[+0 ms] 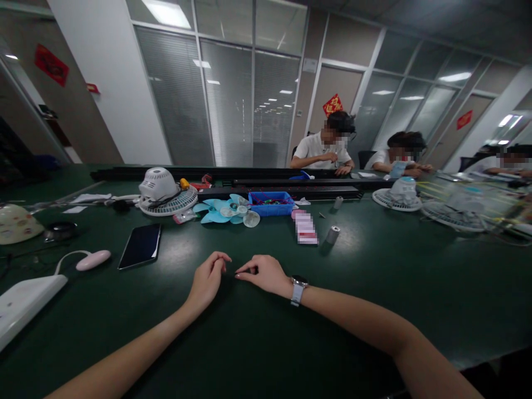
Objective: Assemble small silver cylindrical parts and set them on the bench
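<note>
Two bare hands meet over a smooth, dark green bench (257, 343), well inside its near edge, which shows at lower right. The left hand (209, 275) is loosely curled; whether it holds anything, I cannot tell. On the right hand (268, 272), thumb and forefinger come together in a pinch pointing left; anything between those fingers is too small to make out. Just beyond the hands lie thin, rounded blue fan blades (220, 210), partly translucent, and a rectangular plastic tray (272, 209) of small, tangled pieces, its long axis running side to side. Right of these, a blurred pink-and-white packet (306, 228) points away from the wearer, near a short grey cylinder (333, 235). A flat, glossy phone (140, 245) lies left, its far end slanting right. Plain bench surface spreads between the forearms and right of the watch (298, 289).
</note>
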A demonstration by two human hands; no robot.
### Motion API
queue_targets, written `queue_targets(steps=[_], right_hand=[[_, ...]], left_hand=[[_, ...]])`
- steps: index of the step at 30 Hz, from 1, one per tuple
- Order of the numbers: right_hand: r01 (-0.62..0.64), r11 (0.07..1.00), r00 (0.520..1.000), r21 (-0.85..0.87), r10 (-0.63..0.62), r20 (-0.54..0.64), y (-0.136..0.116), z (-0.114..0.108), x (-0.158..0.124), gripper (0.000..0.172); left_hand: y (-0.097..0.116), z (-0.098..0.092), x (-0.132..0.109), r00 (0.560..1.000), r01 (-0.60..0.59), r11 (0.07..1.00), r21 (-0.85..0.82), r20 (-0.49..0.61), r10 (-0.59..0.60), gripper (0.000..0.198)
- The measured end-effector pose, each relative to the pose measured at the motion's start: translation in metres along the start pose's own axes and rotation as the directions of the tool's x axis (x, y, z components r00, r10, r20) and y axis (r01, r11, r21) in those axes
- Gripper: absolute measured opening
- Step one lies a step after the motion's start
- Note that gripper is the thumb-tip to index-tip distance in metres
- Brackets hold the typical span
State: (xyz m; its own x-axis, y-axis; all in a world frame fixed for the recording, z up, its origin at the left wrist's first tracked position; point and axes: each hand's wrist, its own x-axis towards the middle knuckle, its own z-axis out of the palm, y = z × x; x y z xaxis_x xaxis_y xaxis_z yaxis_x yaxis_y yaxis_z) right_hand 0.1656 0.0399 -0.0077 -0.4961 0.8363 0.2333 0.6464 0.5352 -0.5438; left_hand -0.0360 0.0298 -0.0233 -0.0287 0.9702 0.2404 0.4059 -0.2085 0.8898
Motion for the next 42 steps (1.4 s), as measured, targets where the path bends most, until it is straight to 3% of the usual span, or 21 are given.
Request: queue_targets(steps=[8, 10, 12, 14, 16, 18, 20, 25, 30, 36, 42], right_hand=[[0.022, 0.996, 0.999, 0.087, -0.018, -0.04, 0.006, -0.003, -0.002, 0.031], [0.038, 0.997, 0.996, 0.074, -0.031, -0.089, 0.013, -0.02, -0.005, 0.029], [0.035, 0.999, 0.976, 0.035, -0.026, -0.216, 0.027, -0.048, -0.013, 0.028], [-0.01, 0.998, 0.915, -0.054, -0.012, -0.404, 0.05, -0.085, -0.024, 0.03], [-0.134, 0.974, 0.81, -0.182, 0.002, -0.586, 0.079, -0.121, -0.038, 0.035], [-0.288, 0.921, 0.73, -0.264, 0.032, -0.683, 0.11, -0.148, -0.052, 0.039], [-0.403, 0.867, 0.701, -0.292, 0.087, -0.708, 0.136, -0.163, -0.065, 0.04], [-0.523, 0.814, 0.699, -0.251, 0.242, -0.673, 0.167, -0.162, -0.079, 0.034], [-0.519, 0.822, 0.69, -0.234, 0.241, -0.683, 0.169, -0.158, -0.077, 0.037], [-0.527, 0.827, 0.646, -0.199, 0.237, -0.726, 0.169, -0.154, -0.076, 0.036], [-0.559, 0.81, 0.647, -0.18, 0.29, -0.705, 0.168, -0.154, -0.076, 0.037]], left_hand=[[0.006, 0.0, -0.003, 1.0, 0.001, 1.0, 0.022, 0.026, -0.002, 0.021], [0.006, 0.0, -0.003, 0.998, 0.002, 0.999, 0.048, 0.055, -0.004, 0.023], [0.006, -0.001, -0.003, 0.997, -0.011, 0.998, 0.068, 0.083, 0.005, 0.026], [0.006, -0.002, -0.004, 0.994, -0.023, 0.996, 0.082, 0.107, 0.015, 0.029], [0.008, -0.003, -0.004, 0.992, -0.03, 0.995, 0.097, 0.126, 0.017, 0.031], [0.01, -0.003, -0.004, 0.99, -0.031, 0.992, 0.12, 0.141, 0.014, 0.032], [0.012, -0.003, -0.005, 0.989, -0.026, 0.989, 0.146, 0.151, 0.003, 0.031], [0.012, -0.003, -0.004, 0.988, -0.016, 0.982, 0.187, 0.154, -0.013, 0.03], [0.011, -0.002, -0.004, 0.989, -0.023, 0.978, 0.209, 0.145, -0.008, 0.03], [0.015, -0.002, -0.005, 0.99, -0.017, 0.972, 0.236, 0.137, -0.016, 0.03], [0.011, -0.001, -0.004, 0.99, -0.03, 0.964, 0.263, 0.142, -0.008, 0.03]])
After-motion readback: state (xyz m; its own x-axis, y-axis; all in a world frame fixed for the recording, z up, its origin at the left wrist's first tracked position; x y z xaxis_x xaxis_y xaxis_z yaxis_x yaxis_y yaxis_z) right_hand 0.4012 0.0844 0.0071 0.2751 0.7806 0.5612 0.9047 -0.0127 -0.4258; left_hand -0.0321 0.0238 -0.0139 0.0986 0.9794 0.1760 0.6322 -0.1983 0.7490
